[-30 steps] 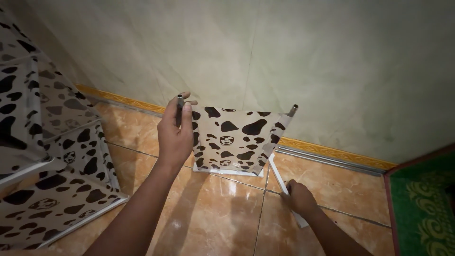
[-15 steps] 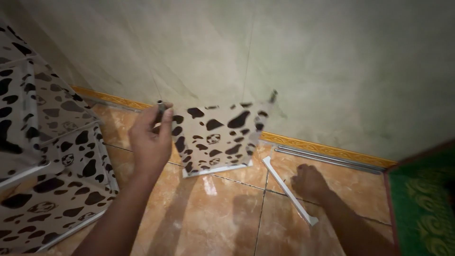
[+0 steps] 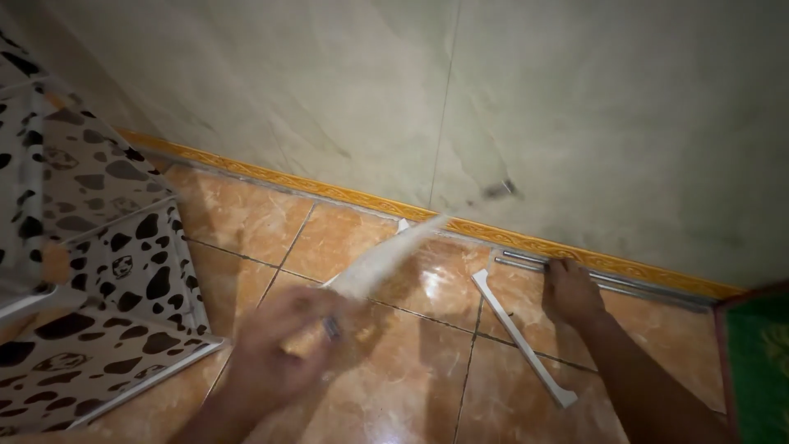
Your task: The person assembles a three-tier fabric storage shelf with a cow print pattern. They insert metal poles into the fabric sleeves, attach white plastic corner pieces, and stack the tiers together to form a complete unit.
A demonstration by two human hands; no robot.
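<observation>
My left hand [image 3: 283, 341] is blurred with motion, low and left of centre, and grips the end of a fabric shelf panel [image 3: 382, 261]. The panel now lies tilted almost flat, edge-on to me, so its cow print hardly shows. My right hand [image 3: 571, 289] rests on the floor tiles by the wall, fingers touching the metal tubes [image 3: 612, 279] that lie along the skirting. A white plastic bar [image 3: 519, 335] lies on the tiles just left of that hand, apart from it.
A cow-print fabric shelf rack [image 3: 90, 271] stands at the left. A pale wall [image 3: 493, 107] with an orange skirting strip [image 3: 345, 197] runs across the back. A green patterned mat [image 3: 760, 362] lies at the right edge.
My left hand has swung down and toward me, tipping the panel from upright to nearly flat. My right hand let go of the white bar and moved up to the tubes by the wall.
</observation>
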